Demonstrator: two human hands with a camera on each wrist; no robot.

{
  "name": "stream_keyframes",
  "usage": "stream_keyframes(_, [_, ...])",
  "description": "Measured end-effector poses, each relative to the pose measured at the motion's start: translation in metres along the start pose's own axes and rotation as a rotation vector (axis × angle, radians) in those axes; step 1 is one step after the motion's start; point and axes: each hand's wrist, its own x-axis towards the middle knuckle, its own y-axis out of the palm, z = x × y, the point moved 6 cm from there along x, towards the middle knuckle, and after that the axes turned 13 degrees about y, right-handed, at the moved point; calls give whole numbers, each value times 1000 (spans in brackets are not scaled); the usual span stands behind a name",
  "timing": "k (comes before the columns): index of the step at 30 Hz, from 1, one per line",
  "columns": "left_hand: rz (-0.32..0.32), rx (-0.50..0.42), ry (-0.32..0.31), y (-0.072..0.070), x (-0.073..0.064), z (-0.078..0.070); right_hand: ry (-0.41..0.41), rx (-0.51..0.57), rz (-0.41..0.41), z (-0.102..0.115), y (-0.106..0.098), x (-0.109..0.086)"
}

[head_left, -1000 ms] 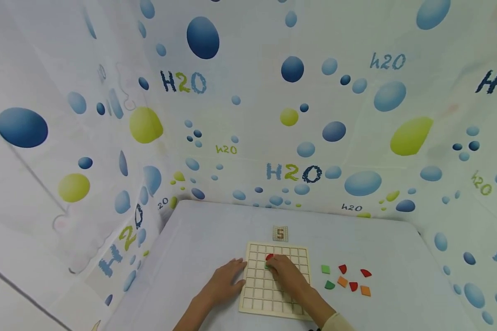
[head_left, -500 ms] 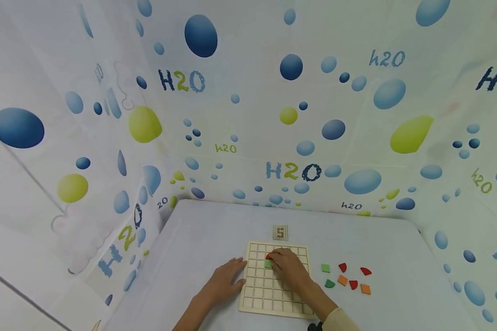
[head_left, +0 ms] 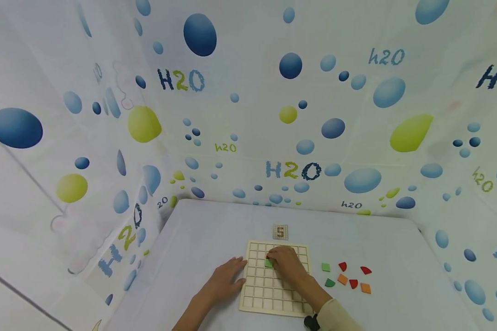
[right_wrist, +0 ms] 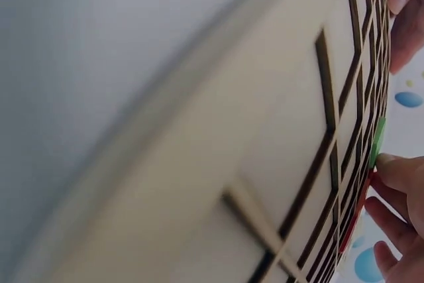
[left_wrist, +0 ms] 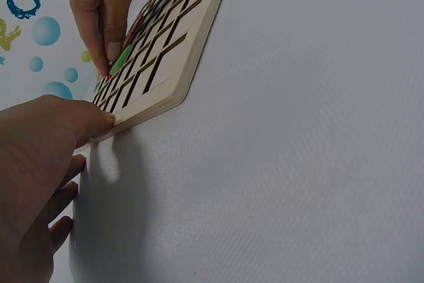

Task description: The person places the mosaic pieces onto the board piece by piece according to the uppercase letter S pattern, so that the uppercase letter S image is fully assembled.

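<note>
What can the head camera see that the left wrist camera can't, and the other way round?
Only the head view: two orange squares lying right of the grid board, and the cream right sleeve.

Only the left wrist view: the board's left side wall, seen from down low.

Both: that board, a green square on it, the left hand touching its edge, the right hand over it, and the bubble-patterned backdrop.
</note>
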Motion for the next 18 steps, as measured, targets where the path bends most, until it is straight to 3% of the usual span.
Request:
stream_keyframes(4, [1, -23, 2, 0, -1, 1, 40, 67, 13, -3, 2, 5])
stream_keyframes(12, [-14, -5, 34, 1, -2, 0, 34, 73, -9, -9, 5, 6])
stream_keyframes(18, [-11, -14, 13, -1, -2, -1, 18, 113, 71, -13, 3, 9])
